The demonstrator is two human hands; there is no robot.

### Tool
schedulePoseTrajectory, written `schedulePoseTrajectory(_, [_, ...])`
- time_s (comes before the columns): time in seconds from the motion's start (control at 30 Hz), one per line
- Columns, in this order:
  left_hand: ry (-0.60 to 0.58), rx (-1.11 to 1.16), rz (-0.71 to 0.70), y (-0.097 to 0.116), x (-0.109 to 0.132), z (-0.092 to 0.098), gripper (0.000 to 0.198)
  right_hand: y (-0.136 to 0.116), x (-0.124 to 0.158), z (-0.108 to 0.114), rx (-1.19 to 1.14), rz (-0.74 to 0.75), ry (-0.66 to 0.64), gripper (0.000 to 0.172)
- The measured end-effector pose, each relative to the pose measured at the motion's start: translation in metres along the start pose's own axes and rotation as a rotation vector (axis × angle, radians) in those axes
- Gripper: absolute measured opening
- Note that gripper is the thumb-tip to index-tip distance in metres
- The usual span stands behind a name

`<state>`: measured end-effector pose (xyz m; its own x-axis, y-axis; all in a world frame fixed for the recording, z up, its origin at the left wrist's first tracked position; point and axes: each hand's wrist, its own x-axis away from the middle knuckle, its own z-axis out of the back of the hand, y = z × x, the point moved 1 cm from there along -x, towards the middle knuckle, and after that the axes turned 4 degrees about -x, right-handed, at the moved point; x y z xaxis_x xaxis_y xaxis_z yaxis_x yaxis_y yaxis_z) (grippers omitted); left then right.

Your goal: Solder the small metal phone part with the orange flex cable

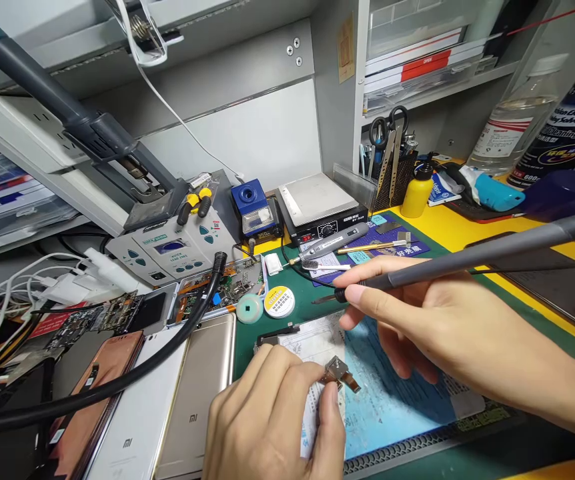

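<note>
Left hand (272, 417): pinching small metal component with brown flex strip (340, 375), lower centre.
Right hand (417, 313): gripping grey pen-shaped soldering iron (467, 257), centre right.

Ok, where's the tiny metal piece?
In the head view the tiny metal piece sits low in the middle, pinched by the left hand over the blue mat, just below the right hand holding the soldering iron.

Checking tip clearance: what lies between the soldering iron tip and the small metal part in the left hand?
Head view: only a stretch of white printed sheet lies between the soldering iron tip and the metal part pinched in the left hand.
</note>
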<state>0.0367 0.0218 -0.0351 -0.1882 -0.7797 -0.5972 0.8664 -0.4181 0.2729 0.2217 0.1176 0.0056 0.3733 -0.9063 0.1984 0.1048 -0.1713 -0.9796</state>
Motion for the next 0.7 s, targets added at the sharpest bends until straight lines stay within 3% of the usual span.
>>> schedulePoseTrajectory(0.13, [0.009, 0.008, 0.005, -0.0004, 0.0003, -0.0001, 0.016, 0.0002, 0.0026, -0.0005, 0.050, -0.024, -0.071, 0.021])
schedulePoseTrajectory(0.47, [0.012, 0.014, -0.005, -0.0006, -0.0003, 0.0005, 0.017, -0.0076, 0.0030, -0.0019, 0.045, -0.041, -0.104, 0.018])
schedulePoseTrajectory(0.7, [0.001, -0.043, -0.022, -0.0005, 0.0001, 0.0016, 0.018, -0.0030, 0.0023, 0.0016, 0.012, -0.004, -0.007, 0.042])
